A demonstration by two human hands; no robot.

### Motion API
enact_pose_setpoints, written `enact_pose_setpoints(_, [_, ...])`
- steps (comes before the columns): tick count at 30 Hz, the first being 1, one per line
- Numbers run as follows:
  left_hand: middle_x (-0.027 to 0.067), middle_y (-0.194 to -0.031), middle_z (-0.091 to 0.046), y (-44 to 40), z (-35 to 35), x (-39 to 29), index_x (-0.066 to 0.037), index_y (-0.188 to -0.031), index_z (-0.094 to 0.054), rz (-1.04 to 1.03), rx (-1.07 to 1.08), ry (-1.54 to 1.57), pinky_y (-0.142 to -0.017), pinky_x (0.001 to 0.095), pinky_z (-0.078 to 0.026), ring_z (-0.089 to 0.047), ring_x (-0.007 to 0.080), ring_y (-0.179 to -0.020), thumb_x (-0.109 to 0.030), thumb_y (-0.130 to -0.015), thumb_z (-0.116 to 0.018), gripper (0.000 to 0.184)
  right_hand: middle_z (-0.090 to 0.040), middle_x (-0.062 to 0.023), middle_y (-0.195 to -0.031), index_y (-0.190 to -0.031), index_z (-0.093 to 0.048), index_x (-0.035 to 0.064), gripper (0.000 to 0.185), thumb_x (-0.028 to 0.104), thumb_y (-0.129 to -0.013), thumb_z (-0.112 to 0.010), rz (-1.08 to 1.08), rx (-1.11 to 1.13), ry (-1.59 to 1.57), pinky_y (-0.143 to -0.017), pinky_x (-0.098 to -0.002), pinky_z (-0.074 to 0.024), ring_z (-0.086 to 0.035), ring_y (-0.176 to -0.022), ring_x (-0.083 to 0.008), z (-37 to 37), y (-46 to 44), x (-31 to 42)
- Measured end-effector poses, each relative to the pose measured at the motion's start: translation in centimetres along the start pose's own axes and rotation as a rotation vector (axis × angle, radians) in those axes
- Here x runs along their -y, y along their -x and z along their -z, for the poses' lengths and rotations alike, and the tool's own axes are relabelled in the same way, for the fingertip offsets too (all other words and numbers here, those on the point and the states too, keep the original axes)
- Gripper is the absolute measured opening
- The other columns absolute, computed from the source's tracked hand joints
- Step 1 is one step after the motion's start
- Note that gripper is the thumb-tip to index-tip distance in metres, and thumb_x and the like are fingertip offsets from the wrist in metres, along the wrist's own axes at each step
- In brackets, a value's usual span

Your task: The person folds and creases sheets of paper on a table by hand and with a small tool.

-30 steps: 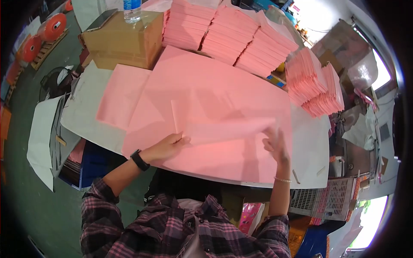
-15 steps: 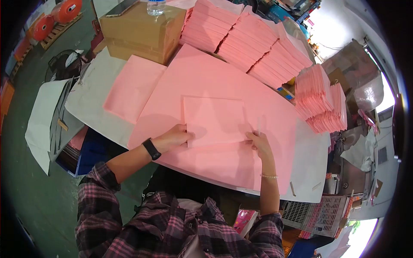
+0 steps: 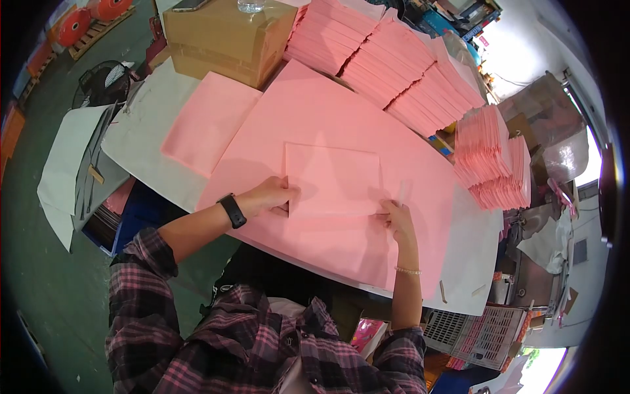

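A pink folded sheet [image 3: 333, 180], roughly rectangular, lies on a large pink sheet [image 3: 315, 108] spread over the table. My left hand [image 3: 272, 195], below a black wristband, closes its fingers on the folded sheet's lower left corner. At the lower right corner, my right hand [image 3: 397, 215] pinches the edge between thumb and fingers. The folded sheet looks flat, its lower edge running between both hands. Whether it is paper or fabric I cannot tell.
Tall stacks of pink sheets [image 3: 367, 56] line the table's back, with smaller pink stacks [image 3: 489, 157] at the right. A cardboard box [image 3: 223, 43] stands back left, beside another pink sheet [image 3: 211, 121]. A grey plastic crate [image 3: 476, 335] sits below the right edge.
The view has shifted slightly. Both hands stay at the folded sheet's lower corners, with only small movements of the fingers.
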State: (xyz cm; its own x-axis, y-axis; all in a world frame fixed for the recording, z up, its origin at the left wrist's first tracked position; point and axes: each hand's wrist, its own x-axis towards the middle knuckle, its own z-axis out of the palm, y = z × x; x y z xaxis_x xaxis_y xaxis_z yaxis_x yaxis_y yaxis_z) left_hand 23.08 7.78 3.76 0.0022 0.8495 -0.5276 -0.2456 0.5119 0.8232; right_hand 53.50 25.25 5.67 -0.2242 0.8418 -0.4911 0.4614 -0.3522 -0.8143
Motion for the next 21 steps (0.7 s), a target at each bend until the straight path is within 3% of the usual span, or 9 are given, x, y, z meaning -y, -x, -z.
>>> enact_pose_setpoints(6, [0.0130, -0.083, -0.069, 1.0, 1.5, -2.4, 0.004, -0.083, -0.063, 0.053, 0.063, -0.192, -0.063, 0.0306, -0.061, -0.070, 0.0183, -0.068, -0.025, -0.092, -0.063, 0.030, -0.061, -0.0033, -0.079, -0.099, -0.061, 0.0031, 0.027, 0.027, -0.087, -0.068, 0.027, -0.011, 0.026, -0.048, -0.0252, -0.0375, -0.066, -0.065, -0.0157, -0.1, 0.1, 0.0])
enact_pose_setpoints(9, [0.0170, -0.083, -0.070, 1.3, 2.0, -3.1, 0.007, -0.080, -0.062, -0.059, -0.004, -0.451, -0.057, 0.0290, -0.060, -0.072, 0.0201, -0.066, -0.022, -0.087, -0.070, 0.030, -0.063, -0.0029, -0.080, -0.095, -0.062, 0.0020, 0.025, 0.026, -0.088, -0.067, 0.045, -0.009, 0.036, -0.049, -0.0254, -0.0381, -0.070, -0.066, -0.0160, -0.2, 0.2, 0.0])
enact_pose_setpoints(14, [0.0140, -0.074, -0.069, 2.0, 1.5, -3.0, 0.005, -0.075, -0.062, -0.129, -0.102, -0.682, -0.060, 0.0336, -0.059, -0.071, 0.0233, -0.068, -0.020, -0.081, -0.075, 0.028, -0.063, -0.0031, -0.080, -0.095, -0.062, 0.0014, 0.026, 0.026, -0.088, -0.067, 0.035, -0.003, 0.034, -0.050, -0.0247, -0.0386, -0.070, -0.066, -0.0159, -0.2, 0.4, 0.2])
enact_pose_setpoints(17, [0.0165, -0.083, -0.068, 1.6, 1.4, -2.3, 0.006, -0.095, -0.064, -0.411, -0.236, -1.021, -0.066, 0.0384, -0.057, -0.070, 0.0297, -0.080, -0.012, -0.076, -0.073, 0.028, -0.063, -0.0033, -0.080, -0.096, -0.062, 0.0008, 0.027, 0.026, -0.088, -0.067, 0.037, -0.006, 0.054, -0.049, -0.0244, -0.0388, -0.070, -0.065, -0.0159, -0.2, 0.4, 0.2])
enact_pose_setpoints(18, [0.0165, -0.083, -0.068, 1.7, 1.2, -2.2, 0.006, -0.095, -0.064, -0.411, -0.235, -1.022, -0.066, 0.0384, -0.057, -0.070, 0.0297, -0.080, -0.012, -0.076, -0.073, 0.028, -0.063, -0.0033, -0.080, -0.096, -0.062, 0.0008, 0.027, 0.026, -0.088, -0.067, 0.036, -0.007, 0.053, -0.049, -0.0244, -0.0388, -0.070, -0.065, -0.0159, -0.2, 0.4, 0.1])
enact_pose_setpoints(21, [0.0197, -0.123, -0.058, 1.7, 0.7, -2.3, -0.001, -0.115, -0.056, -0.363, -0.346, -1.113, -0.095, 0.0431, -0.049, -0.055, 0.0316, -0.121, -0.021, -0.074, -0.079, 0.051, -0.061, -0.0017, -0.078, -0.098, -0.062, 0.0035, 0.025, 0.026, -0.088, -0.067, 0.032, -0.013, 0.059, -0.050, -0.0248, -0.0374, -0.068, -0.066, -0.0149, -0.3, 0.3, 0.1])
